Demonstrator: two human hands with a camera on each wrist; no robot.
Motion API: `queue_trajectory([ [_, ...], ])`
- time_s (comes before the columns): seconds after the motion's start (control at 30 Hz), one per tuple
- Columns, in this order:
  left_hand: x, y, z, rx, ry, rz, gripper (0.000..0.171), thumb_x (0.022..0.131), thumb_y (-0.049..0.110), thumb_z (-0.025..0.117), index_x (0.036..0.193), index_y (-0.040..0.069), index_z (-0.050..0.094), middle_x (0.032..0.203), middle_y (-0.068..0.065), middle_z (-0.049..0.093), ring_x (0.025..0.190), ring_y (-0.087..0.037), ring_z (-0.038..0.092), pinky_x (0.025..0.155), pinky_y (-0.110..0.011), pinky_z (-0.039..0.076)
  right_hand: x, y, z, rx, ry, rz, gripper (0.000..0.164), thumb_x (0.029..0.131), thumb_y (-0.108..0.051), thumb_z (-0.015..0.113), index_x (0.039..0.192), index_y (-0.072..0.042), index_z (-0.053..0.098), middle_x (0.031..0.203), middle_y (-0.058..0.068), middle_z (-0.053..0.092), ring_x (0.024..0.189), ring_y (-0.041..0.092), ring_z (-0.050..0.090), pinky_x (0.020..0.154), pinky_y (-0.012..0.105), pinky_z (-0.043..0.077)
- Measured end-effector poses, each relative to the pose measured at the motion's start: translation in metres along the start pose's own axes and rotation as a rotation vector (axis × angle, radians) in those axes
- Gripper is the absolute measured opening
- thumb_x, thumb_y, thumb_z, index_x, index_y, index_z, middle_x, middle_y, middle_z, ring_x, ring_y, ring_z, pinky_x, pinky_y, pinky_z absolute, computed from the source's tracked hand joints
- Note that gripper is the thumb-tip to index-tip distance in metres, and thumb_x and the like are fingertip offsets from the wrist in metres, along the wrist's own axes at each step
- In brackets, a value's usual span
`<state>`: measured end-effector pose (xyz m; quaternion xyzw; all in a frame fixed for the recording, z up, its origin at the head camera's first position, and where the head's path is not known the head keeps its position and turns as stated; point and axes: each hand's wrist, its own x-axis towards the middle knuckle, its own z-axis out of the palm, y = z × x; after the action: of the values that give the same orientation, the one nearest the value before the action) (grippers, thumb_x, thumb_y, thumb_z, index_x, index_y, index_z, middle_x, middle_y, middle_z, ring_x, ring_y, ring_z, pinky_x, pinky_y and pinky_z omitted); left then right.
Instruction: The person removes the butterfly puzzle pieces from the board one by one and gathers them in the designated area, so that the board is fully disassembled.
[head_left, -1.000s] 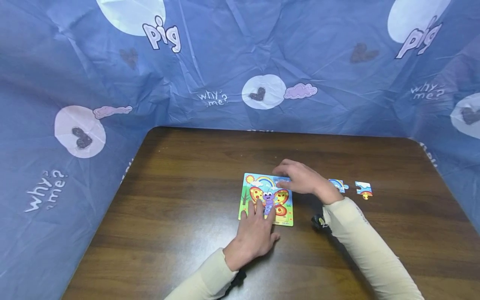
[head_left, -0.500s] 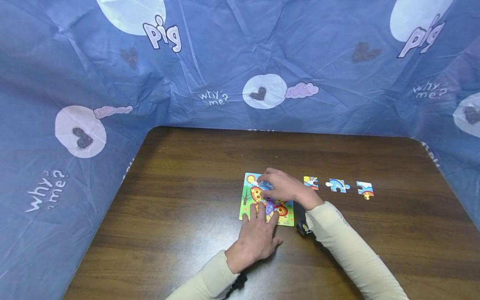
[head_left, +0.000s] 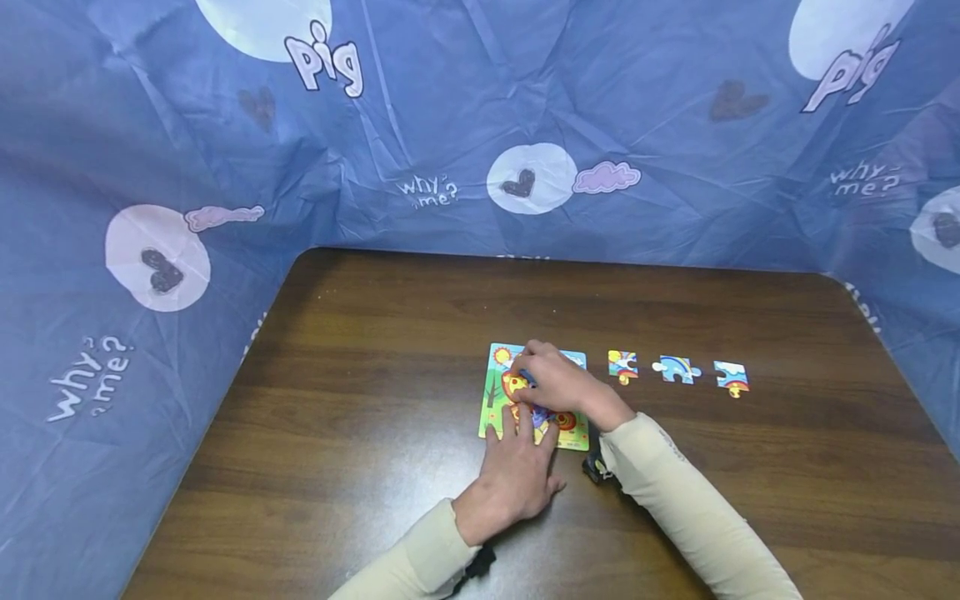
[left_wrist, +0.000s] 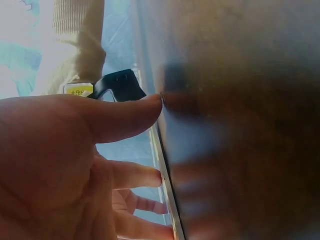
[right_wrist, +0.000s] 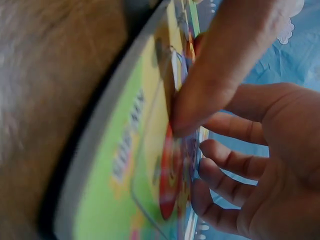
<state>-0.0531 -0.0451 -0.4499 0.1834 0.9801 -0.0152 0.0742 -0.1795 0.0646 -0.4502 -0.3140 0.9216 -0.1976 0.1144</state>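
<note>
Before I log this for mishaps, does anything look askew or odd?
Nothing clearly stands out. The puzzle lies on the table, partly hidden by the right hand; three loose pieces lie apart beside it. Pale specks beyond are too small to identify.

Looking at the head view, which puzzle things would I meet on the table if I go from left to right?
Butterfly puzzle board, loose piece with a yellow corner, blue piece with a rainbow arc, rightmost loose piece.

Your left sleeve (head_left: pixel 416 557) and right sleeve (head_left: pixel 697 504): cream, one visibly ribbed. You've got a black left wrist unit (head_left: pixel 478 563), black right wrist unit (head_left: pixel 594 469), yellow label (left_wrist: pixel 80 90), print unreadable.
</note>
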Motion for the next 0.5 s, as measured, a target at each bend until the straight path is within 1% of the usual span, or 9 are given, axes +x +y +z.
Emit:
queue_trajectory([
  [0.2,0.0023,0.0014,-0.0006,0.002,-0.01,0.015,0.073,0.084,0.063,0.067,0.142,0.022,0.048,0.149,-0.024,0.046,0.138,-0.042,0.044,0.099,-0.055,0.05,-0.0001,-0.0019,0.0034,-0.032,0.044,0.026,0.026,0.086,-0.024,0.078,0.106,-0.008,0.072,0.114,0.012,0.063,0.107,0.03,0.059,0.091,0.045,0.053],
  [0.37,0.0027,0.0005,-0.0023,0.01,-0.045,0.028,0.077,0.084,0.064,0.067,0.144,0.022,0.046,0.149,-0.025,0.045,0.138,-0.043,0.044,0.098,-0.055,0.051,0.0002,-0.0039,0.0067,-0.025,0.048,0.055,0.026,0.086,-0.022,0.078,0.106,-0.008,0.071,0.115,0.011,0.063,0.105,0.029,0.056,0.089,0.044,0.052],
  [0.5,0.0024,-0.0015,-0.004,0.023,-0.072,0.042,0.08,0.084,0.065,0.066,0.147,0.021,0.044,0.15,-0.026,0.044,0.138,-0.044,0.043,0.098,-0.055,0.052,0.0013,-0.0039,0.0096,-0.028,0.056,0.048,0.024,0.087,-0.022,0.078,0.104,-0.008,0.07,0.112,0.011,0.063,0.101,0.027,0.054,0.085,0.043,0.051],
])
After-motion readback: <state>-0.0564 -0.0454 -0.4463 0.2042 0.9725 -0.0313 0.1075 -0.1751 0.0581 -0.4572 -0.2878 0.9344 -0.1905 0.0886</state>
